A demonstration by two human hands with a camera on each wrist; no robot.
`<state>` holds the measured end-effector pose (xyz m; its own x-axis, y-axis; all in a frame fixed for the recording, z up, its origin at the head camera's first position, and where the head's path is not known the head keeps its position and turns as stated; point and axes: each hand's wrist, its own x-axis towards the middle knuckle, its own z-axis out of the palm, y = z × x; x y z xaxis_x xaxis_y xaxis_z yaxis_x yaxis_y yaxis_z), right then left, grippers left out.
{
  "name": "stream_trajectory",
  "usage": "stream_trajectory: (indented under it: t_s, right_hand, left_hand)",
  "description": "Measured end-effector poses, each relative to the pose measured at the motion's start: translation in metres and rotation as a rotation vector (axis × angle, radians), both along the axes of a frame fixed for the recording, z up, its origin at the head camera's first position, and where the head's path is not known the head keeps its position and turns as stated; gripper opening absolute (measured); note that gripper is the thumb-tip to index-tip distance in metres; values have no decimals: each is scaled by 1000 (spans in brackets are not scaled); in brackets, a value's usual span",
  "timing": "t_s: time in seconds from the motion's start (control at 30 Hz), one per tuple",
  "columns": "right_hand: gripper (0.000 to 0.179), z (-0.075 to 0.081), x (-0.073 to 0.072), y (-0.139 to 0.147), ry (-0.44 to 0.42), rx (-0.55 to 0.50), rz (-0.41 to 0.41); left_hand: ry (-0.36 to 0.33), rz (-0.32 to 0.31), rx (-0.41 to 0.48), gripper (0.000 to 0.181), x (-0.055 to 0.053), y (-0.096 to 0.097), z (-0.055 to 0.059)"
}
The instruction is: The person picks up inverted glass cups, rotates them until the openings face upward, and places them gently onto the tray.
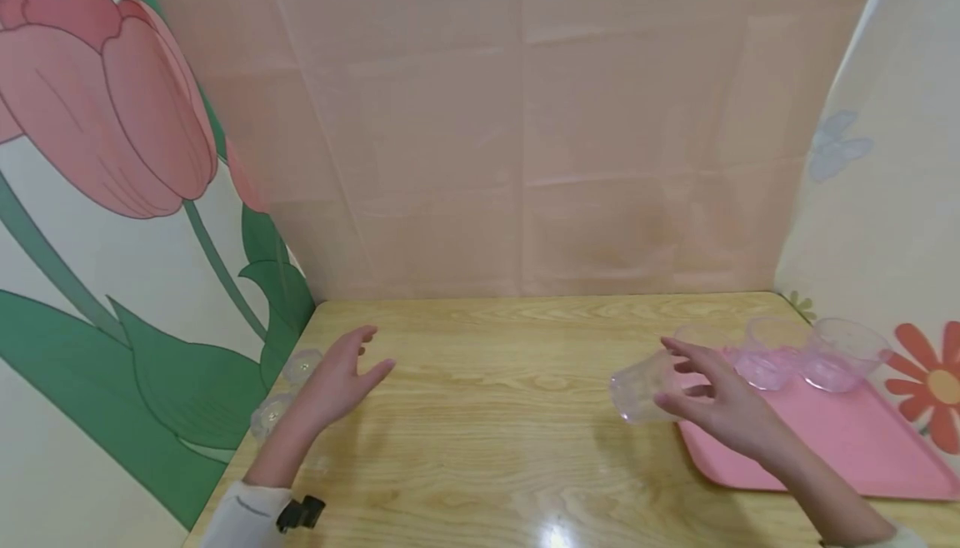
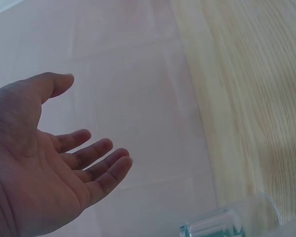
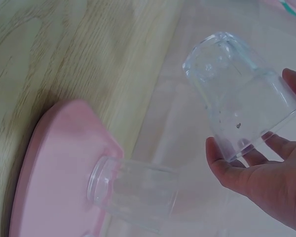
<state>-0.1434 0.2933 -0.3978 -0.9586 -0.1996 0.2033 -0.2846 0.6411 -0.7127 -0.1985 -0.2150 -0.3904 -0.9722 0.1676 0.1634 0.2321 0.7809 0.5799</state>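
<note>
My right hand grips a clear plastic cup near its rim, above the table beside the tray. The cup is tilted, its base pointing left in the head view. In the right wrist view, fingers and thumb lie around the rim end of this cup. My left hand is in the air over the table's left side, fingers loosely bent, holding nothing. Clear cups stand near the left edge, partly hidden behind the left forearm. One cup shows below that hand in the left wrist view.
A pink tray lies on the right of the wooden table. Several clear cups stand at its far end. A pink sheet hangs behind the table, with flower-printed panels on both sides.
</note>
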Motion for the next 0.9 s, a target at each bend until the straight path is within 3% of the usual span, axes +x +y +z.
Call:
stream_trajectory:
  t_s: [0.53,0.9]
  right_hand:
    - [75,-4,3,14,94,95,-17]
    - [78,-3,4,27,74,147,-32]
  left_hand:
    - [-8,12,-31,70,-5,-17,-3]
    - [-13,18,-30,66,-9,-26,-3]
